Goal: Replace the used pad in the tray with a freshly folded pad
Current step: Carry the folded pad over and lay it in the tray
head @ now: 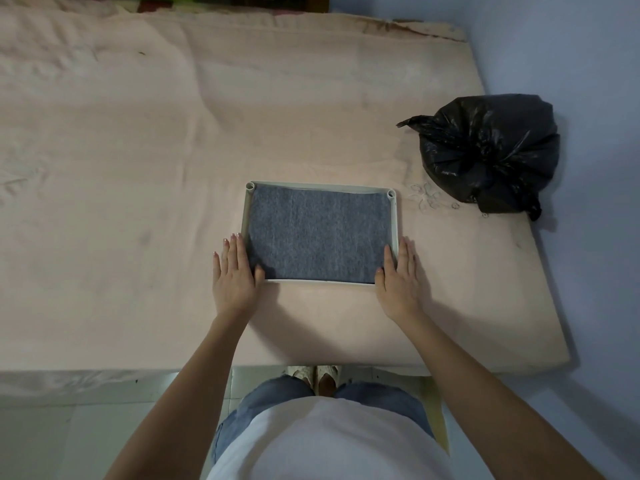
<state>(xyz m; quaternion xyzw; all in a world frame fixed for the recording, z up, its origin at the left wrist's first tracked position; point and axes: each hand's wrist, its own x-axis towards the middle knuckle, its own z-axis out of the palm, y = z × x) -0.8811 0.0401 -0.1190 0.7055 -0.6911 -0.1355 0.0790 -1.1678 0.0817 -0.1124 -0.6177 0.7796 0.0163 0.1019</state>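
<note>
The fingers (pixel 231 249) of the left hand (pixel 233 271) lie straight and close together, flat along the outer left wall of the tray (pixel 393 216), with the thumb hooked over the near-left corner onto the grey pad (pixel 318 233). The right hand (pixel 398 271) mirrors it: fingers extended and together against the outer right wall, thumb tucked over the near-right corner onto the pad's edge. Neither hand curls round anything; both press and steady.

The pad fills the tray almost wall to wall and lies flat, with only a slight ripple near its far edge. The tray sits on the pink mattress (pixel 138 168), close to its near edge, and a tied black rubbish bag (pixel 488 150) rests well apart to the far right.

Whether this pad is the used one or the fresh one cannot be told from the view; judging by the tied bag and the neat fit, it is probably the fresh one being seated. To finish well, the thumbs should smooth the near corners down while the palms hold the tray square, then the far edge should be checked so it lies under the rim without bunching.
</note>
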